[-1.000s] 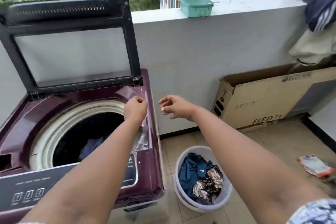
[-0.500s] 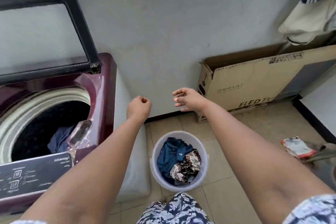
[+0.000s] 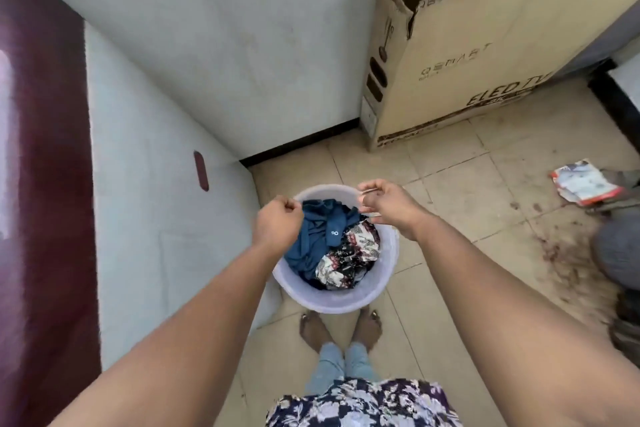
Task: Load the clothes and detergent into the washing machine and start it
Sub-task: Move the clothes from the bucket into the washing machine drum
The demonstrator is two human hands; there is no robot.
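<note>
Clothes (image 3: 332,246) lie heaped in the white tub (image 3: 384,274) on the floor, right of the washing machine (image 3: 45,184). Left hand (image 3: 277,224) hovers curled, empty; right hand (image 3: 389,206) loosely curled, holding nothing. Best to gather the whole bundle from underneath.

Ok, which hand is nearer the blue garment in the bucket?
Left. The left hand hangs at the blue garment's left edge; the right hand hovers over the bucket's far right rim.

The tiled floor (image 3: 450,184) carries a white laundry bucket (image 3: 384,282) at center, a cardboard TV box (image 3: 467,55) at 1 o'clock, a crumpled packet (image 3: 581,182) at 3 o'clock.
</note>
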